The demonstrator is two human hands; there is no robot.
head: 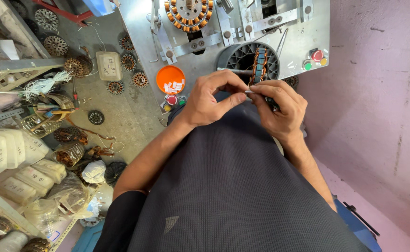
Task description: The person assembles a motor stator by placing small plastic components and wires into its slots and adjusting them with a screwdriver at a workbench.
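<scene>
- Resting edge-on against the grey machine panel point(307, 28), a wound stator point(259, 65) is gripped by the right hand point(279, 109).
- A small white slip point(248, 93) is pinched by the left hand point(209, 100) beside it.
- An orange lid point(165, 74) is seen nearby.

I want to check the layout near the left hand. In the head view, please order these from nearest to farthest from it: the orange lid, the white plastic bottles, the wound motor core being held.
1. Wound motor core: just right of the left hand.
2. Orange lid: to its left, on the metal table.
3. White plastic bottles: far left, on the shelf.
</scene>
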